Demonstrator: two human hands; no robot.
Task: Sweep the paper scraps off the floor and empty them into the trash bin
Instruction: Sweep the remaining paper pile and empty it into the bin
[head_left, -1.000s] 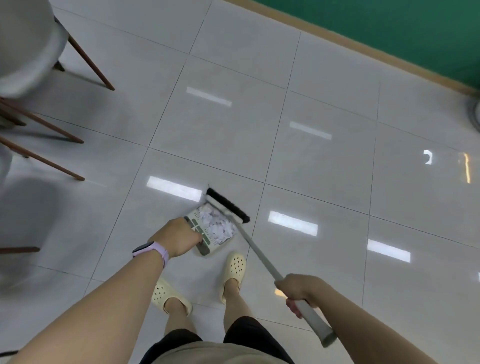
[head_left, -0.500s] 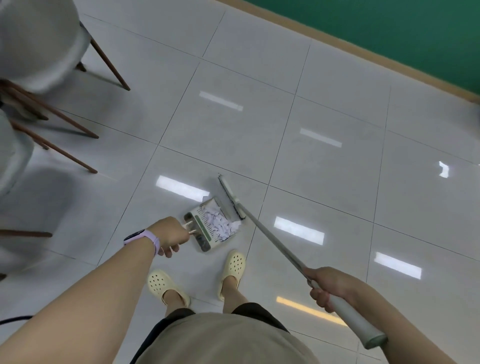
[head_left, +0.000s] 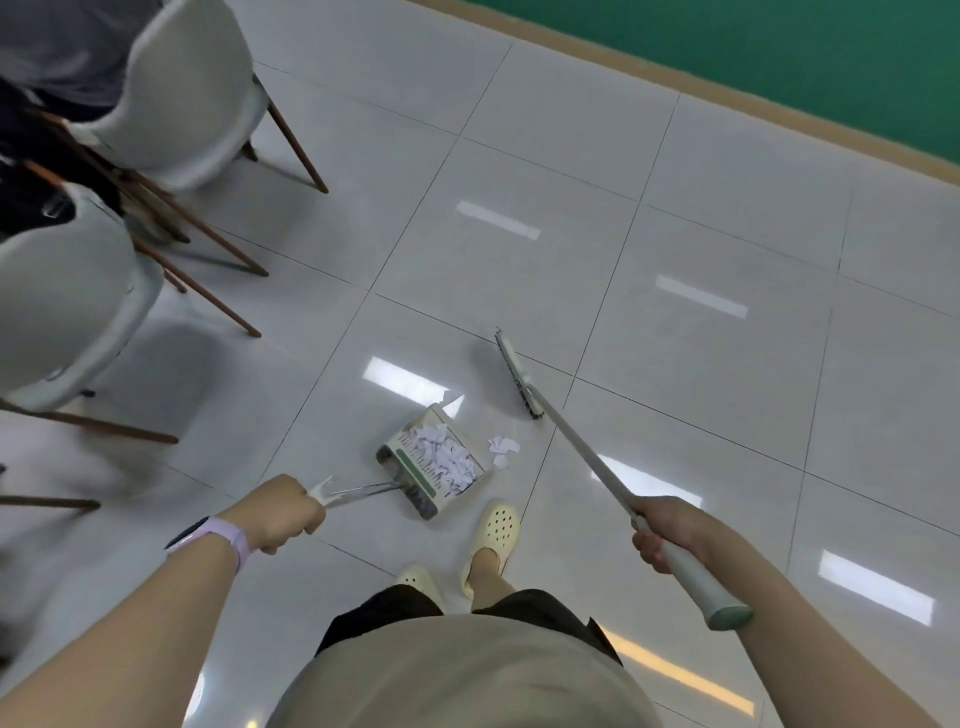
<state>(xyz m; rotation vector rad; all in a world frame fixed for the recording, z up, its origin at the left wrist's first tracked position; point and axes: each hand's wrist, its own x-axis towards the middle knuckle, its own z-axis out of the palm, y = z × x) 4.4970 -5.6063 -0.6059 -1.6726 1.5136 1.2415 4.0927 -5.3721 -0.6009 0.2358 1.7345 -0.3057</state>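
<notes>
Glossy pale grey tiled floor (head_left: 701, 218), ceiling lights mirrored in it. Green wall (head_left: 779, 47) with tan skirting (head_left: 675, 78) far side. Two grey shell chairs (head_left: 171, 104) on brown legs, left.

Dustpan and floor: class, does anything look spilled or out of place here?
Yes. A few paper scraps lie on the floor beside the dustpan, outside its open edge, apart from the pile inside. The broom head is away from them.
</notes>
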